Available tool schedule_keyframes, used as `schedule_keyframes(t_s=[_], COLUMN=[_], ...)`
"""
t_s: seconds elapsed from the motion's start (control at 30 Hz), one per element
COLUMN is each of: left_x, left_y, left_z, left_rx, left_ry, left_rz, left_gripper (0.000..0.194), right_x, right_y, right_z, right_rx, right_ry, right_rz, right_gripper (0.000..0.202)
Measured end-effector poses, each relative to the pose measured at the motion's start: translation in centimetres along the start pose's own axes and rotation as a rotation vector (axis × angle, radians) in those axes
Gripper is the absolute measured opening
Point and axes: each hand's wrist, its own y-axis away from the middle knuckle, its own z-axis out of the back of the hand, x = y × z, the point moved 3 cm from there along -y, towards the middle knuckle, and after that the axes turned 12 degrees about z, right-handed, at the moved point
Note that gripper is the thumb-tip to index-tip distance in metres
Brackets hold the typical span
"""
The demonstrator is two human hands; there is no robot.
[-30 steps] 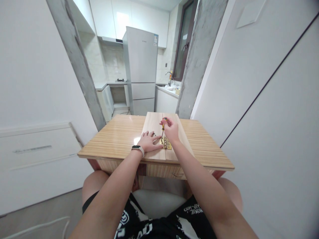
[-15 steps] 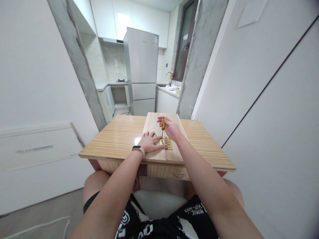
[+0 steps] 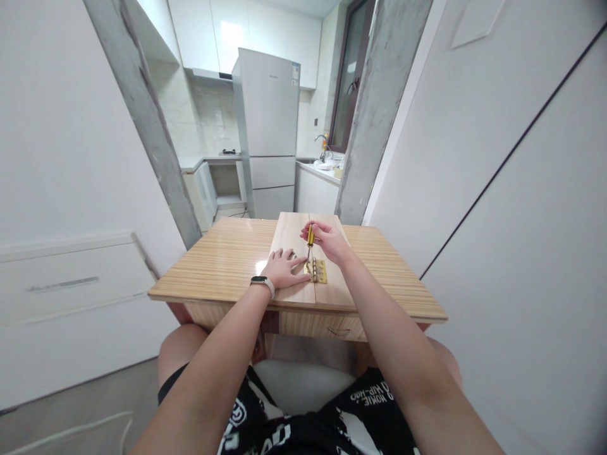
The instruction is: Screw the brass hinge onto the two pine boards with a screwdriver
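Two pale wooden boards (image 3: 294, 229) lie side by side on the table, with a brass hinge (image 3: 322, 272) across their seam. My right hand (image 3: 329, 240) grips a yellow and black screwdriver (image 3: 310, 235) by its handle. The screwdriver stands nearly upright, its tip down at the hinge's left leaf. Spread flat on the left board, my left hand (image 3: 284, 270) has its thumb and index finger at the hinge's left edge. Small dark pieces, partly hidden by its fingers, lie just beyond that hand.
The striped wooden table (image 3: 203, 265) has a drawer (image 3: 313, 325) under its front edge. Beyond it stand a grey refrigerator (image 3: 270, 114) and a sink counter (image 3: 315, 189). White panels rise on both sides. My legs are below the table.
The fingers of my right hand have shifted around the screwdriver handle, and that wrist has turned slightly. My left hand stays in place; the view has moved a little.
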Motion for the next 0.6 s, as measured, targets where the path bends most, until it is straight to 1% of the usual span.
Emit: schedule_keyframes(t_s=[0.13,0.27,0.33,0.37,0.43,0.6], left_x=[0.0,0.2,0.2,0.2,0.1,0.0], left_y=[0.0,-0.1,-0.1,0.0,0.0,0.0], left_z=[0.0,-0.2,-0.2,-0.2,-0.1,0.1], left_rx=[0.0,-0.006,-0.013,-0.016,-0.019,-0.01], left_ry=[-0.014,-0.011,-0.008,-0.007,-0.009,-0.02], left_rz=[0.001,-0.008,-0.015,-0.017,-0.019,-0.017], left_gripper=[0.087,0.086,0.085,0.084,0.084,0.087], right_x=[-0.7,-1.8,-2.0,-2.1,-2.0,-1.1], right_y=[0.1,0.3,0.5,0.5,0.6,0.5], right_z=[-0.7,-1.1,-1.2,-1.3,-1.5,-1.2], right_rx=[-0.108,-0.33,-0.398,-0.397,-0.338,-0.085], right_ry=[0.036,0.123,0.164,0.169,0.142,-0.005], right_rz=[0.048,0.152,0.205,0.217,0.206,0.095], right_gripper=[0.053,0.051,0.049,0.048,0.045,0.042])
